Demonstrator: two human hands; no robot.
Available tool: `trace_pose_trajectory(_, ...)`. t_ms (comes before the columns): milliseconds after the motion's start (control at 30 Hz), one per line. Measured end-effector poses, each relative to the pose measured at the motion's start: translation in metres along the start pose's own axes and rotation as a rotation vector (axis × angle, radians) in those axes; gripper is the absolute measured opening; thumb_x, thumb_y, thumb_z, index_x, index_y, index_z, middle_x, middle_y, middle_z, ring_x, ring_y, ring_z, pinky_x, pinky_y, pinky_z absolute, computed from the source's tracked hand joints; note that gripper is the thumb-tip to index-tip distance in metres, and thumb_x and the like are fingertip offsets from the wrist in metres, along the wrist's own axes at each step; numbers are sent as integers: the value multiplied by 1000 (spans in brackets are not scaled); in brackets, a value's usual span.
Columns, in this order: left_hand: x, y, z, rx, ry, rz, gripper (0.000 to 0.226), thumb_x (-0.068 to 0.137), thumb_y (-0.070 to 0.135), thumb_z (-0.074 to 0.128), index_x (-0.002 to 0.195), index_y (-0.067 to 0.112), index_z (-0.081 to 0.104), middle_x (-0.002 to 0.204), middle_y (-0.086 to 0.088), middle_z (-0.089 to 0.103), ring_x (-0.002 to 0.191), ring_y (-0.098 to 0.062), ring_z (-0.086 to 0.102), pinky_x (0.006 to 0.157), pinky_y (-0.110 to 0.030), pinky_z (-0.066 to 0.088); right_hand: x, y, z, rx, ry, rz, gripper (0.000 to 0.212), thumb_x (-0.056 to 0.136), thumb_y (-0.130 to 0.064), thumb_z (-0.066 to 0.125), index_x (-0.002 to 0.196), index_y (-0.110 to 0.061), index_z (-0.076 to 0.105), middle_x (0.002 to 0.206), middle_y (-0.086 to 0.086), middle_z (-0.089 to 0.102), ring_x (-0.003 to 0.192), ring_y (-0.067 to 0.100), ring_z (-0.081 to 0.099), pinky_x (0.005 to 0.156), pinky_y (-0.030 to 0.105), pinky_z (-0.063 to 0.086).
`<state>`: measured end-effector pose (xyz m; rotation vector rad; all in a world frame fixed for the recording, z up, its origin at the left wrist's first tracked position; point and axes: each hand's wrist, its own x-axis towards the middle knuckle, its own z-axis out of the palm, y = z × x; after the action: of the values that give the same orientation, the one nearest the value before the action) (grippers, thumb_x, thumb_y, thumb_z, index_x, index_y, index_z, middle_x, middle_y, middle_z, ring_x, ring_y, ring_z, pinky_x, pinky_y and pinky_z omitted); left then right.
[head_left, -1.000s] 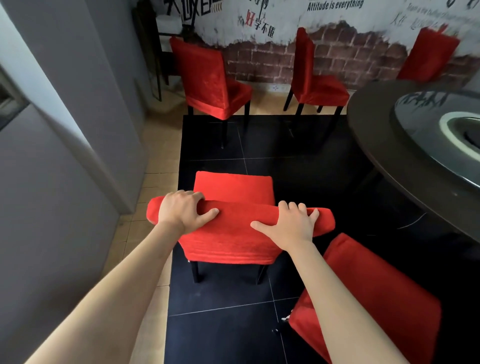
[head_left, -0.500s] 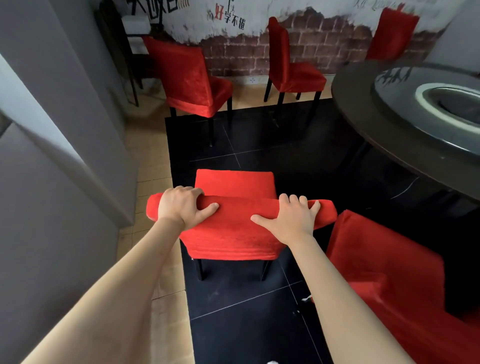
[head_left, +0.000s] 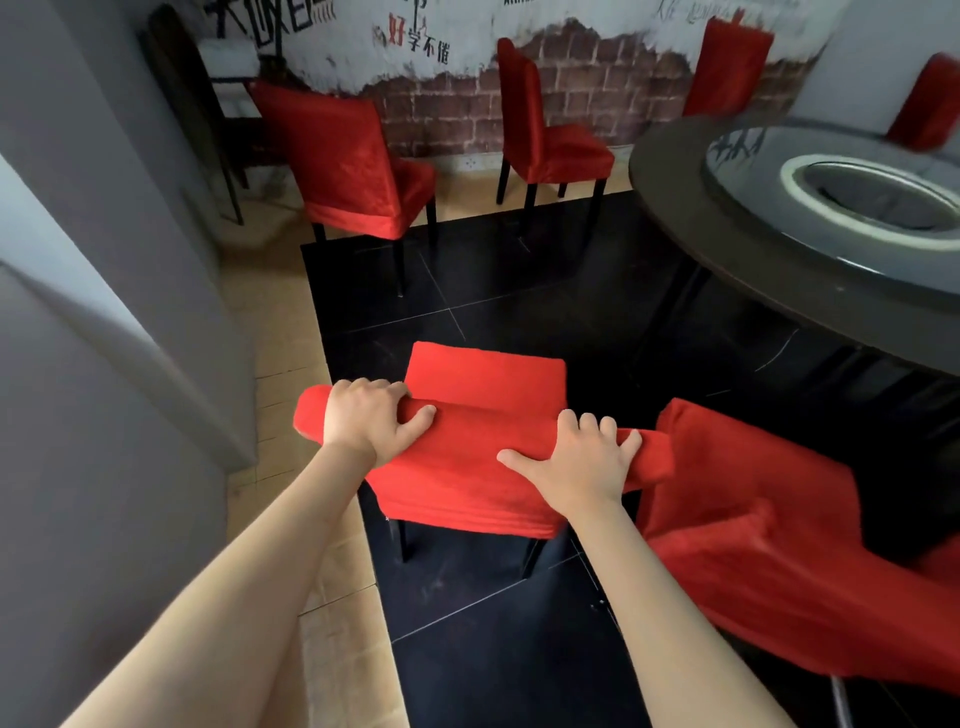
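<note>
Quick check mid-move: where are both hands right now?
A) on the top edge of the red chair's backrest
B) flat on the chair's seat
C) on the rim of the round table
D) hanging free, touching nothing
A: the left hand and right hand both grip the top edge of the red chair backrest, fingers curled over it.

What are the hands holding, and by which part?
Both hold the red chair by the top of its backrest: left hand near the left end, right hand near the right end, fingers curled over it.
</note>
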<state>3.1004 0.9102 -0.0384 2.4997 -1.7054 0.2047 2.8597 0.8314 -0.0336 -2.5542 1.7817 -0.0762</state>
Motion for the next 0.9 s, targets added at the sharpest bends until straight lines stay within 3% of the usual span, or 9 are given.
trace_pose_trajectory(167,-10,8,-1,13,-11,-62,85,73,71,0,100,29,68,88,5,68,83,-22,60,77,-37,37,-9,-2,1,-17,-7,17,111,52,-97,17,118,-17,57,112,2,62,114,26,48,104,56,22)
trace_pose_trajectory(633,5,-7,0,-58,-9,23,81,75,72,4,92,26,69,81,6,65,80,-20,58,74,-35,35,-1,-18,-6,-71,-60,113,117,49,-98,13,126,-20,52,123,1,59,122,25,44,107,53,24)
trace_pose_trajectory(900,11,-56,4,-88,8,135,82,75,72,6,98,27,70,89,5,69,86,-21,60,78,-36,39,-32,-69,1,-30,16,213,108,51,-97,18,114,-17,56,110,1,62,114,26,48,104,52,23)
